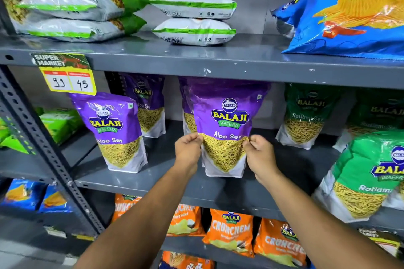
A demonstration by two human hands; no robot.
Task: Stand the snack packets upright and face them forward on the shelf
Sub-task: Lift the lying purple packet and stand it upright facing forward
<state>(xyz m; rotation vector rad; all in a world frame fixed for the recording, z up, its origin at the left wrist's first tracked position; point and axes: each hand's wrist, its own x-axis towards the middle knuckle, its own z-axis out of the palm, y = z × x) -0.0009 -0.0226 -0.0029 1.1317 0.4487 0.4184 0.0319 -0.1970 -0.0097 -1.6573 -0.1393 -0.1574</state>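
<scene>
Two bare forearms reach up from the bottom edge toward the middle shelf (218, 188), a grey metal board. The left hand (188, 148) and the right hand (260, 155) meet a purple Aloo Sev packet (225, 124) at mid-height, one on each side edge. The packet stands upright with its front facing out: purple upper half with the Balaji Wafers logo, a clear window of yellow sev narrowing to a point below, and white lower corners. Its base rests on the shelf close to the front lip. Each grip is closed in a pinch, fingertips and thumb curled together on the packet's side seam, the left on the left edge and the right on the right edge. Just to the left stands a second purple packet (115, 131), also upright, turned slightly to the left. Further back on the same shelf, two more purple packets (148, 102) stand behind these, one partly hidden by the held packet. To the right, green Ratlami Sev packets (306, 116) stand upright, one large one near the front at the right edge. On the shelf above, white and green packets (194, 17) lie flat in stacks of two, beside a blue chips bag (354, 13). A yellow price tag (68, 82) hangs from that shelf's front edge.
</scene>
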